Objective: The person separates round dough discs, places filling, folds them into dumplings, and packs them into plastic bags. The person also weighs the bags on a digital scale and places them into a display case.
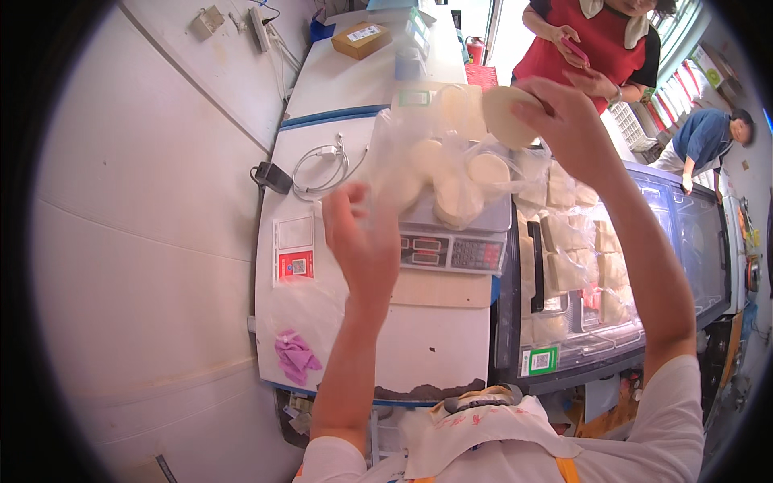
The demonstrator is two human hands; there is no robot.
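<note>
My right hand (pixel 564 124) holds a pale round stack of what look like dough wrappers (pixel 510 118) above the far right of the scale. Motion blurs my left hand (pixel 362 223), raised left of the scale with its fingers curled. A translucent plastic bag (pixel 386 142) hangs beside it; whether the fingers grip it I cannot tell. On the pan of the digital price scale (pixel 450 252) lie several similar round stacks (pixel 458 202), some under clear plastic. Behind them, a clear-wrapped pale block (pixel 459 108) is partly hidden by the bag.
Right of the scale, a display freezer (pixel 570 356) contains bagged wrapper stacks (pixel 567 271). The white counter (pixel 435 338) carries a coiled cable (pixel 326 154), a black adapter (pixel 275 177), a purple cloth (pixel 296 356) and a cardboard box (pixel 361 40). Opposite stands a person with a phone (pixel 575 51); another bends farther right.
</note>
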